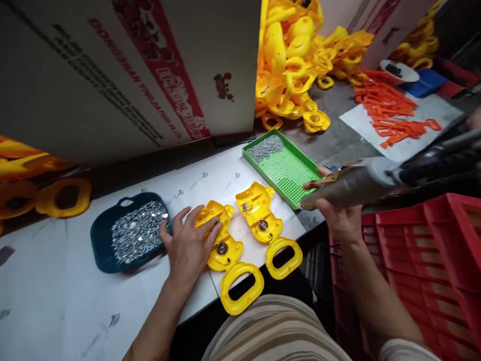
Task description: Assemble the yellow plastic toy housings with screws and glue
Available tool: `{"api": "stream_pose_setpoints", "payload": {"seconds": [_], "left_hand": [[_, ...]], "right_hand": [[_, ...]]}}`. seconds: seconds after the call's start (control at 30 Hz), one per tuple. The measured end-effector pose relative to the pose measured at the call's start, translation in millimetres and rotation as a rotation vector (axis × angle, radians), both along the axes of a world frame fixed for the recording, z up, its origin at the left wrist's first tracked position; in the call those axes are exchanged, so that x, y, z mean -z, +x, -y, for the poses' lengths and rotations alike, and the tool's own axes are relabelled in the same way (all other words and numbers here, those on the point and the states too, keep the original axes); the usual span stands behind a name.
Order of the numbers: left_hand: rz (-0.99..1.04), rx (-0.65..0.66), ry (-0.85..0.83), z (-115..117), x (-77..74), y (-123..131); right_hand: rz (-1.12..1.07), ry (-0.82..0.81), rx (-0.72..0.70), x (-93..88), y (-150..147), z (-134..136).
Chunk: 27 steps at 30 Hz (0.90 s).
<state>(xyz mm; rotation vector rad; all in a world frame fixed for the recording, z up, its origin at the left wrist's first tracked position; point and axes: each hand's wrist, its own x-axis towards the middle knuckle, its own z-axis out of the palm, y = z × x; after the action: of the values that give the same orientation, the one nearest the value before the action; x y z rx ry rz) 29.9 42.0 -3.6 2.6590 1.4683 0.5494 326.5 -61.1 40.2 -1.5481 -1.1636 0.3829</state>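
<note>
Your left hand (pixel 190 245) is palm down with its fingers (pixel 179 218) spread wide, left of the green tray (pixel 285 170) and nearer you than it. The left yellow shell (pixel 224 233) lies under and just to the right of those fingertips; the index finger and thumb overlap its left side, though you cannot tell whether they press on it or pinch something small. Your right hand (pixel 340 215) is wrapped round a grey cylindrical tool (pixel 356 183), whose tip sits at the near corner of the green tray, with the fingers reaching over that tray's right edge.

The right yellow shell (pixel 259 210) lies between the green tray and the left shell, open side up like its neighbour, with wires and a round black part inside. A yellow ring (pixel 283 273) lies on your side of each shell, so both rings are nearer you than the green tray. Small silvery pieces (pixel 266 147) fill the far end of the green tray. Well to its left on the bench (pixel 67 286), a dark blue tray (pixel 101 245) holds more bright metal bits (pixel 139 233), just beside your left hand.

Beyond the green tray is a heap of yellow parts (pixel 289 60); to its left stands a big printed carton (pixel 225 110). Orange pieces (pixel 387 105) lie past its right side, and a red crate (pixel 443 240) stands to its right, nearer you.
</note>
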Motion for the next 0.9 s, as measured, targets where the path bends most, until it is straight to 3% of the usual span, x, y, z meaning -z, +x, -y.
{"api": "stream_pose_setpoints", "payload": {"seconds": [0.17,0.3,0.53,0.7,0.9], "left_hand": [[0.011,0.010,-0.009,0.2,-2.3,0.3],[0.018,0.002,-0.022,0.4,-3.5,1.0],[-0.139,-0.011,-0.055,-0.8,-4.3,0.6],[-0.162,-0.010,-0.060,-1.1,-5.3,-0.2],[-0.152,0.002,-0.063,-1.2,-6.5,0.2]], "right_hand": [[-0.103,0.084,-0.022,-22.5,9.8,-16.6],[-0.178,0.154,0.006,-29.2,23.7,-32.8],[-0.278,0.460,0.158,-7.5,31.9,-57.6],[-0.312,0.484,0.180,7.7,27.7,-69.7],[-0.288,0.496,0.181,12.7,27.0,-79.2]]}}
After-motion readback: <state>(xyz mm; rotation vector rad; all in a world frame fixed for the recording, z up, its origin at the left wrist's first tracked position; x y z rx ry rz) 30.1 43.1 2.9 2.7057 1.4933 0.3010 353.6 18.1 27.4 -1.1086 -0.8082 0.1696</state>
